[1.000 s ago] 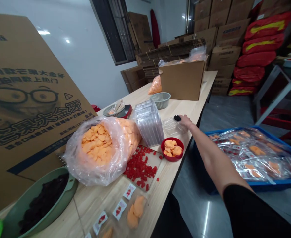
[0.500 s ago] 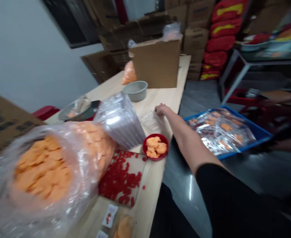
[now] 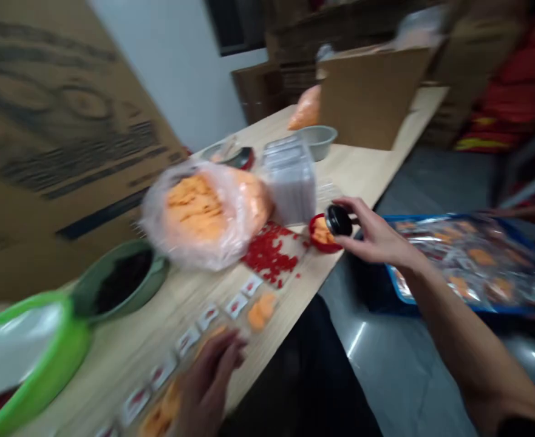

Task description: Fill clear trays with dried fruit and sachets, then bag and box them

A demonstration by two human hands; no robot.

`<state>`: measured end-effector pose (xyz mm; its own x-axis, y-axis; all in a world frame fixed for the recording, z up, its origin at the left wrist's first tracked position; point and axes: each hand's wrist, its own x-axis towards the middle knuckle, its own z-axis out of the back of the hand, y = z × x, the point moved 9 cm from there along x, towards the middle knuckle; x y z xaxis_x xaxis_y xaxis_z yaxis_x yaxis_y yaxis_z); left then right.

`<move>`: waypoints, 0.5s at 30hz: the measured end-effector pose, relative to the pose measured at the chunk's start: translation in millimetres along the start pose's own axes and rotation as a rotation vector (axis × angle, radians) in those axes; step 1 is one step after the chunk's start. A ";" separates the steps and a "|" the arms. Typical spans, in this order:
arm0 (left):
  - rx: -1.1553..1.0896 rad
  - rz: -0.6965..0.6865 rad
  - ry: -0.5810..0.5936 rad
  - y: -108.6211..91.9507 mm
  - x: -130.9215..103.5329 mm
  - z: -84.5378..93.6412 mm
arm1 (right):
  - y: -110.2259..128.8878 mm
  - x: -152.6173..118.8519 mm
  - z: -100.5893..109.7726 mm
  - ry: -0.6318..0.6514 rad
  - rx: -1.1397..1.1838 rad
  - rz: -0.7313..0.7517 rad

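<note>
My right hand [image 3: 362, 233] grips a black, round, lid-like piece [image 3: 339, 220] with a shiny edge; its exact kind does not show. It is held beside and just above a small red bowl [image 3: 324, 244] of orange pieces [image 3: 322, 229]. My left hand [image 3: 212, 376], smeared by motion, hovers over a row of flat clear packs along the table's front edge. Small white printed sachets [image 3: 209, 314] and orange slices [image 3: 262, 311] lie in this row. Whether the left fingers hold anything is hidden by the blur.
Behind the row stand a tray of red bits [image 3: 271, 255], an open bag of orange slices [image 3: 194, 209], stacked clear trays [image 3: 289, 176], a green bowl [image 3: 130, 300] and a lime basin [image 3: 73, 358]. To the right is a blue crate [image 3: 399, 285] of filled packs, another person's hands beside it.
The view has swung left. My right hand has come back from the clear plastic beyond the red bowl and now holds the black round piece. My left hand has entered low in view.
</note>
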<state>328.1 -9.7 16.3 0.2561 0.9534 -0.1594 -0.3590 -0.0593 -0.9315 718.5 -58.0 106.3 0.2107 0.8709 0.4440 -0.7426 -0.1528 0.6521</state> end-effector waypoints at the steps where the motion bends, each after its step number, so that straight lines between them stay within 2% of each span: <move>1: -0.105 0.044 0.103 0.2 -2.0 -17.3 | 30.6 -18.8 -21.1 0.078 0.005 0.047; 4: -0.409 0.163 0.252 -2.5 -2.3 -45.5 | 105.9 -62.3 -89.7 0.283 0.033 0.172; 6: -0.495 0.139 0.272 -8.3 -0.9 -43.1 | 141.0 -76.6 -136.7 0.372 0.028 0.237; 8: -0.514 0.086 0.233 -9.1 -0.7 -26.0 | 164.8 -80.1 -177.3 0.417 0.010 0.295; 10: -0.523 0.071 0.182 -0.4 0.7 -3.2 | 179.8 -77.5 -207.3 0.438 -0.015 0.349; 12: -0.557 0.102 0.130 16.2 8.6 20.8 | 188.9 -74.0 -226.7 0.448 -0.052 0.394; 15: -0.621 0.170 -0.014 44.6 38.2 60.6 | 193.8 -72.3 -241.1 0.438 -0.102 0.410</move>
<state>267.5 42.1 -11.6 0.2285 0.9191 -0.3209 0.1943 -0.3660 -0.9101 406.2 -37.9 52.4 -0.3710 0.8648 0.3383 -0.7694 -0.4902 0.4096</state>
